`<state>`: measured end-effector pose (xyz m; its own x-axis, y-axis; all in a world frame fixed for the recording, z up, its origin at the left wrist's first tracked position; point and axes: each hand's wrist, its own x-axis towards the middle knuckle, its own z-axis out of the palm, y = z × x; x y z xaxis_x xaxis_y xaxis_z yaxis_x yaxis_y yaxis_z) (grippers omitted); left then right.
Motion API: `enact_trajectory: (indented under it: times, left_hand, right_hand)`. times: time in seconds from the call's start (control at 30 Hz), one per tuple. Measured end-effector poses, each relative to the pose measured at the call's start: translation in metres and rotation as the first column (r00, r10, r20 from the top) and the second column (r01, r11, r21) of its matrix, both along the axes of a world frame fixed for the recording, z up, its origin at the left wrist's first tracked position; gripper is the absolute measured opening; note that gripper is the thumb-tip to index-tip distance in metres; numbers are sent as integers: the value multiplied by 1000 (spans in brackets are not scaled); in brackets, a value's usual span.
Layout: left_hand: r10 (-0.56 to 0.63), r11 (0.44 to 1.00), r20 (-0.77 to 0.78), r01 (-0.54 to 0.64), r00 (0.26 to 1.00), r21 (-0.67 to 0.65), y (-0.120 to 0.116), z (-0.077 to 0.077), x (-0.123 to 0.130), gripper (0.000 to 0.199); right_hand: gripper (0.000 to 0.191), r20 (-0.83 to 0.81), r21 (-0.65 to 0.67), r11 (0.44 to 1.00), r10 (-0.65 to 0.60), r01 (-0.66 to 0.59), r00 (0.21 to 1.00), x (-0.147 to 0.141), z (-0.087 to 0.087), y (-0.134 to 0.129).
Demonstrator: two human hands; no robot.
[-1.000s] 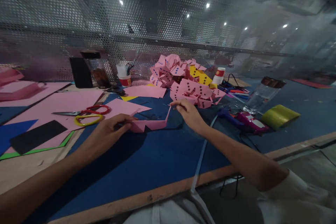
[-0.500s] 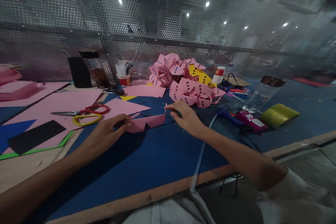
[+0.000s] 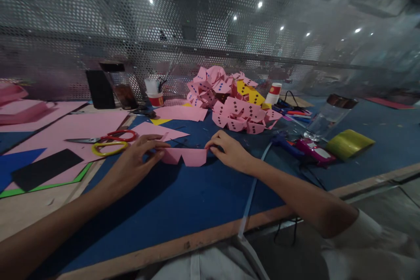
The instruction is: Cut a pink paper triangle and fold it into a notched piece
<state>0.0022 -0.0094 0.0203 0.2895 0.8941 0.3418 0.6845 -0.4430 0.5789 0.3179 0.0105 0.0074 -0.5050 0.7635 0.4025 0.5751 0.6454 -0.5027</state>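
Note:
A pair of pink paper glasses point(image 3: 192, 156), with a notch cut in its lower edge, is held just over the blue tabletop point(image 3: 183, 210). My left hand point(image 3: 142, 155) pinches its left end between thumb and fingers. At the opposite end, my right hand point(image 3: 226, 149) pinches the corner with its fingertips. The front of the paper faces me, and its folded side pieces are mostly hidden behind it and my fingers. Scissors point(image 3: 113, 142) with one red and one yellow handle lie left of my left hand. Behind the held paper rests a pink paper offcut point(image 3: 160, 130).
Cut pink and yellow paper glasses with dark dots are heaped point(image 3: 229, 96) at the back. A hot glue gun point(image 3: 288, 145), a yellow roll point(image 3: 350, 145) and a clear jar point(image 3: 326, 118) stand right. Pink sheets point(image 3: 95, 127) and a black card point(image 3: 47, 169) lie left.
My right hand has lowered slightly and now grips the right corner. The front of the pink paper has turned from slanted to level and facing me.

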Motion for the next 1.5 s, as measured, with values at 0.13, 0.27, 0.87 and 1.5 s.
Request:
enact_trajectory:
  times: [0.13,0.27,0.87,1.5]
  left_hand:
    - [41,998,0,-41,999,-43,-5,7,4,49]
    - [57,998,13,-56,998,-25,-7,10,6,41]
    - [25,1000,-30,-25,999,-1,-6,5,2,39]
    - [17,999,22,-18,1000,32,-11,11,8,31]
  right_hand:
    - [22,-43,-8,1000,25,-26,999,-1,1,-1]
    - [20,-65,18,998,60,-58,996,-2,2,-1]
    - [24,-104,-56,995,-84,78,991,1,1,5]
    - [15,-42,-104,994,38,-42,998,1,6,5]
